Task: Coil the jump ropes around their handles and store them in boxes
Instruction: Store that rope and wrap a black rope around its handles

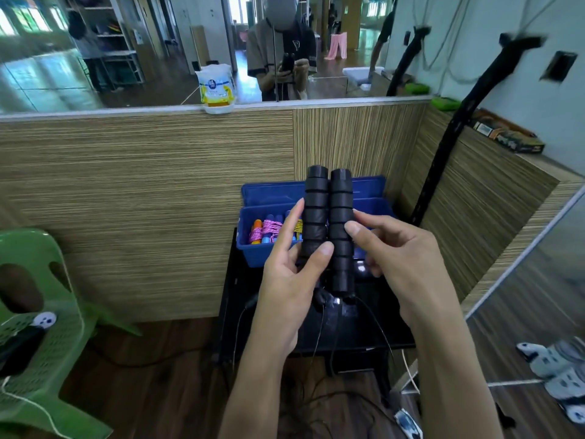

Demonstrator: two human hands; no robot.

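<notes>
Two black foam jump rope handles (327,217) stand upright side by side in front of me. My left hand (292,270) grips the left handle between thumb and fingers. My right hand (392,248) pinches the right handle with thumb and fingertips. A thin black rope (376,324) hangs loose from the handles' lower ends toward the floor. Behind the handles an open blue box (253,248) sits on a black stand (234,312). It holds several coiled ropes (269,231) with coloured handles.
A wood-grain partition (142,201) with a mirror above it rises behind the box. A green plastic chair (34,312) stands at the left. A black pole (443,160) leans at the right. Shoes (557,369) lie on the floor at the right.
</notes>
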